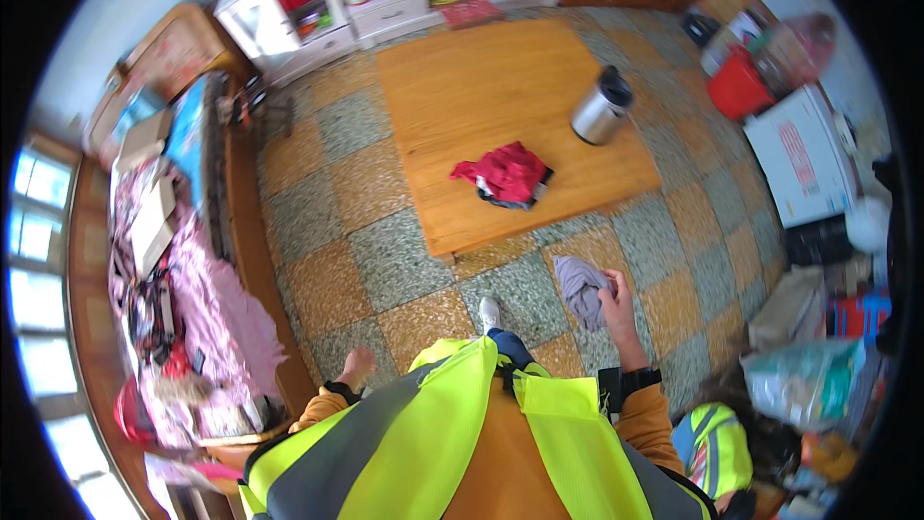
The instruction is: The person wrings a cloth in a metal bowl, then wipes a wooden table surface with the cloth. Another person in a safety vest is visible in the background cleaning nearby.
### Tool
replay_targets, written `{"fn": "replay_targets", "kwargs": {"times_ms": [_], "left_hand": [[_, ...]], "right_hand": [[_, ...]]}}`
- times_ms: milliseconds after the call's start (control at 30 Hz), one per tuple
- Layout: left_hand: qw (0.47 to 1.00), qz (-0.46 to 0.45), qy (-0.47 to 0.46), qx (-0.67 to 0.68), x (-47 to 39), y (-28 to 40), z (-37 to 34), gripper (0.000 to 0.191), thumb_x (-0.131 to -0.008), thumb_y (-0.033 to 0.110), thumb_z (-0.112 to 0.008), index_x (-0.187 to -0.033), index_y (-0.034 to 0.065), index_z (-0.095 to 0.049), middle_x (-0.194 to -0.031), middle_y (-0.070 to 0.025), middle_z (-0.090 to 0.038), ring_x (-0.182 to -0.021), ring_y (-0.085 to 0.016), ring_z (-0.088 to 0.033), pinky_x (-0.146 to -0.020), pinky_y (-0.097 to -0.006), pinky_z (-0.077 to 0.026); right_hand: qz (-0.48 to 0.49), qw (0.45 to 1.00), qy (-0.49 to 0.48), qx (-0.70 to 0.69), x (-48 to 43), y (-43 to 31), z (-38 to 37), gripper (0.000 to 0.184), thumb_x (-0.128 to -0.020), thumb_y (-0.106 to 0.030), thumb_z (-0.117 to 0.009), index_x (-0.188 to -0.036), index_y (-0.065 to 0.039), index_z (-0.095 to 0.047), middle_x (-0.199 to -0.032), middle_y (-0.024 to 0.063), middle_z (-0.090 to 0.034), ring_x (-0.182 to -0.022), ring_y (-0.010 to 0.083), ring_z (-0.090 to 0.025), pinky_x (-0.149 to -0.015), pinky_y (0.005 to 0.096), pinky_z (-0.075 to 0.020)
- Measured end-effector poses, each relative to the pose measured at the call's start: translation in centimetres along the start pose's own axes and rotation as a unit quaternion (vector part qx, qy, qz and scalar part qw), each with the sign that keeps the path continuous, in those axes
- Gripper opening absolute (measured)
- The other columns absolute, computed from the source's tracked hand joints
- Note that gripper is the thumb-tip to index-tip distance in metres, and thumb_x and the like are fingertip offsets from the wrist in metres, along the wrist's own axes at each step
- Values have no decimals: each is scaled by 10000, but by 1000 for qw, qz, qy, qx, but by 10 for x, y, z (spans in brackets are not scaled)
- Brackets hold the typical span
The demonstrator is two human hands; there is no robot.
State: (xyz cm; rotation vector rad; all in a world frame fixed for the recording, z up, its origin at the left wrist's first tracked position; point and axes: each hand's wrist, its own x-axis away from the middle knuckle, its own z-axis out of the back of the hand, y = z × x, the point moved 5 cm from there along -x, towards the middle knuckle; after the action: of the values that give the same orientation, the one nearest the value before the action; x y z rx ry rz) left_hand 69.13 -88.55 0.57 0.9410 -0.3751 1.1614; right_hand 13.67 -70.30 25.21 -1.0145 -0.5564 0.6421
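My right hand (618, 307) grips a bunched grey-purple cloth (583, 292) that hangs over the tiled floor, a little short of the table's near edge. My left hand (359, 364) hangs low on the left beside the bed, apparently holding nothing; its fingers are blurred. On the wooden table (476, 79) lies a crumpled pile of red cloth (511, 170) with some dark and white fabric under it. Farther right on the same table stands a steel kettle (600, 110) with a black lid and handle.
A bed (216, 296) with pink bedding, boxes and clothes runs along the left. White cabinets (393, 13) stand beyond the table. On the right are a white box (800, 155), a red bucket (739, 85) and filled plastic bags (801, 383). Part of another person in a hi-vis vest (718, 448) shows lower right.
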Motion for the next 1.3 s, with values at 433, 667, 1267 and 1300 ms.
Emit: {"fn": "replay_targets", "kwargs": {"times_ms": [433, 667, 1267, 1300], "left_hand": [[816, 209, 69, 535, 45, -77, 17, 203, -794, 194, -563, -916, 40, -614, -742, -84, -621, -608, -203, -586, -530, -335, -462], [922, 248, 157, 252, 31, -159, 110, 233, -776, 180, -595, -951, 28, -617, -820, -118, -641, -654, -231, -611, -613, -337, -486], [911, 134, 121, 372, -234, -163, 446, 168, -849, 188, -501, -945, 65, -563, -648, -21, -549, -521, -114, -526, -416, -239, -413], [928, 121, 106, 335, -253, -156, 465, 174, -849, 196, -505, -947, 66, -565, -653, -21, -552, -528, -112, -529, -418, -238, -415]], "right_hand": [[62, 920, -388, 1, -139, -97, -223, 254, -892, -160, -486, -1089, -6, -532, -933, 35, -582, -836, 135, -564, -765, 286, -472], [190, 910, -335, 154, -173, -208, -344, 207, -882, -151, -525, -1066, -56, -518, -717, 37, -580, -480, 91, -551, -432, 229, -450], [-45, 965, -144, -216, -327, -287, -466, 77, -858, -124, -539, -824, -55, -547, -735, -64, -439, -704, 33, -393, -636, 185, -314], [-15, 968, -127, -217, -349, -288, -468, 84, -858, -130, -539, -819, -56, -543, -732, -63, -434, -701, 33, -392, -633, 182, -310]]}}
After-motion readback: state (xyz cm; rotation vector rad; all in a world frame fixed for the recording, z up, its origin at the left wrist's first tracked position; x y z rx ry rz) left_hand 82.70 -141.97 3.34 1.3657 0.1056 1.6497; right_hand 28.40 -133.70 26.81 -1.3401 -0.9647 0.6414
